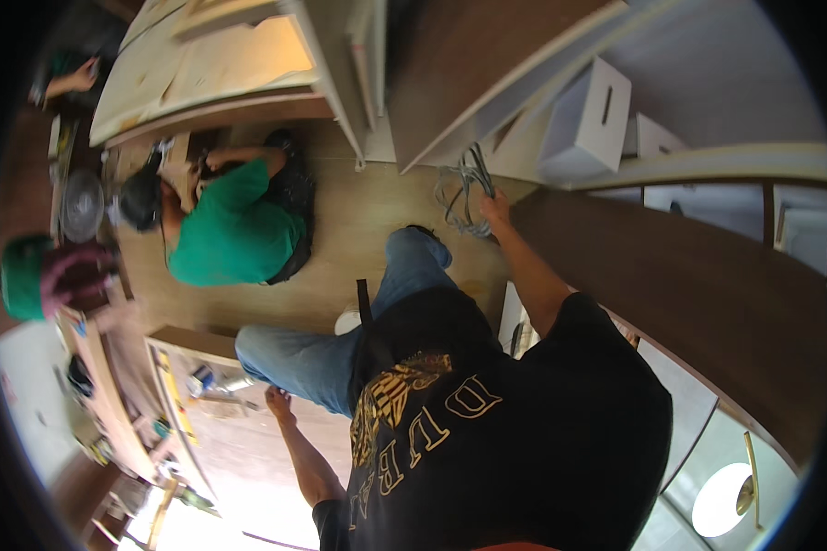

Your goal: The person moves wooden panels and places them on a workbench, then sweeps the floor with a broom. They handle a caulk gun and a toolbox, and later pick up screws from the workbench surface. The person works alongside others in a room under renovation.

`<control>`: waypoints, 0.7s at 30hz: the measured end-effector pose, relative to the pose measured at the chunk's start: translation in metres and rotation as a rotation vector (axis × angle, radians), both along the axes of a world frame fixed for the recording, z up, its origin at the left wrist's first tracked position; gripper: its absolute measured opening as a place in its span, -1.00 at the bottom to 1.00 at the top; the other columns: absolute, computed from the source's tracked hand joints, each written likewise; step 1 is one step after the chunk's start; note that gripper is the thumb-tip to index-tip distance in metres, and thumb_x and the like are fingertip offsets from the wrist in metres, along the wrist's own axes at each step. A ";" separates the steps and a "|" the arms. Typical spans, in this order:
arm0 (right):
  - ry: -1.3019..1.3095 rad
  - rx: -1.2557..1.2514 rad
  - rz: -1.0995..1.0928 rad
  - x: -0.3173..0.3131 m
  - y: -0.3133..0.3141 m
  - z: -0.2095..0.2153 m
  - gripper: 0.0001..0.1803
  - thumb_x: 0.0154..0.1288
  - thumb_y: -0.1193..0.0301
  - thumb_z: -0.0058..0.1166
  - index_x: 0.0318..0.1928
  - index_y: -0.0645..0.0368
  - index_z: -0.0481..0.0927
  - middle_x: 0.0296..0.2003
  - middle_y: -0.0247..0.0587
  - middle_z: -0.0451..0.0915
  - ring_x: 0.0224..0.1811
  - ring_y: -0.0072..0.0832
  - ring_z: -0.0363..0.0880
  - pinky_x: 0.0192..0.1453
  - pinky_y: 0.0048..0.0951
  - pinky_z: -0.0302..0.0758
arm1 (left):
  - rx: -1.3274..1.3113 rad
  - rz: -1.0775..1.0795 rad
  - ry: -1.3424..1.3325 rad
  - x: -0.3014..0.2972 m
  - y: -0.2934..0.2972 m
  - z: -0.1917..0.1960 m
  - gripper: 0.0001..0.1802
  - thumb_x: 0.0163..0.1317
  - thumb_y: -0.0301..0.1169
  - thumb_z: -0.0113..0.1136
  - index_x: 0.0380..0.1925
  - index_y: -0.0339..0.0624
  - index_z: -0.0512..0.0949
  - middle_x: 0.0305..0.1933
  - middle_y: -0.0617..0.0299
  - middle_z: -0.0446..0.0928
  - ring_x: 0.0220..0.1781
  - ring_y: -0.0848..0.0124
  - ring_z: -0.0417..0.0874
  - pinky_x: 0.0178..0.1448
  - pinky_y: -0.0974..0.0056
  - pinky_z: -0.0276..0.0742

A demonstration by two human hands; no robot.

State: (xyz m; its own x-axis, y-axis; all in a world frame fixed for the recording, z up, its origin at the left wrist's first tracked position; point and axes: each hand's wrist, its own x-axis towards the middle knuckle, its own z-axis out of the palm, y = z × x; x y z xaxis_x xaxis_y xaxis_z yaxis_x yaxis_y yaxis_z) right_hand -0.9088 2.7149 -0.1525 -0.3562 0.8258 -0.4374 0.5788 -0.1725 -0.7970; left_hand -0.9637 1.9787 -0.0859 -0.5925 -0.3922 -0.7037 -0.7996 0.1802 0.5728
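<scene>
Right hand (495, 209) holds one cable bundle (478, 173); two white boxes (586, 129) near.

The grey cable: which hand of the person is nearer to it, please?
Right. The right hand holds the grey cable; the left hand is away from it, lower and further left in the picture, beside the left knee.

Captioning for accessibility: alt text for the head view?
The person's right hand grips loose loops of grey cable near a long dark-brown panel; their left hand is near their blue-jeaned left knee. To their left is a green-shirted co-worker.
</scene>
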 end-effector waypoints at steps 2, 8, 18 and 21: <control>-0.097 0.212 0.019 0.024 0.047 -0.015 -0.84 0.25 0.38 0.00 -0.29 0.23 0.47 -0.55 -0.24 0.46 -0.51 -0.42 0.42 -0.38 -0.34 0.35 | -0.008 -0.065 -0.062 -0.020 0.037 0.019 -0.67 0.35 -0.15 -0.05 -0.03 -0.10 0.41 -0.15 0.34 0.48 -0.23 0.46 0.46 -0.20 0.39 0.36; 0.215 -0.061 -0.086 -0.042 0.086 0.000 -0.91 0.22 0.43 0.04 -0.38 0.19 0.49 -0.63 -0.39 0.43 -0.65 -0.59 0.33 -0.54 -0.50 0.28 | -0.167 -0.447 0.388 -0.153 0.020 0.130 -0.60 0.39 -0.12 -0.03 0.02 -0.17 0.43 -0.06 0.20 0.51 -0.05 0.37 0.53 -0.07 0.30 0.47; 0.453 -0.194 -0.108 -0.107 0.203 -0.022 -0.94 0.09 0.54 0.06 -0.38 0.26 0.51 -0.63 -0.32 0.43 -0.66 -0.58 0.34 -0.60 -0.55 0.30 | -0.497 -0.721 0.490 -0.142 0.174 0.132 -0.74 0.33 -0.42 -0.02 -0.07 -0.37 0.47 -0.11 0.01 0.50 -0.12 0.25 0.58 0.01 0.25 0.50; 0.485 -0.146 -0.092 -0.123 0.242 -0.044 -0.90 0.20 0.46 0.07 -0.30 0.23 0.52 -0.60 -0.39 0.47 -0.65 -0.62 0.35 -0.59 -0.56 0.30 | -0.684 -0.725 0.642 -0.110 0.188 0.114 -0.80 0.26 -0.51 0.00 -0.13 -0.30 0.48 -0.08 -0.01 0.47 0.01 0.13 0.49 0.11 0.12 0.40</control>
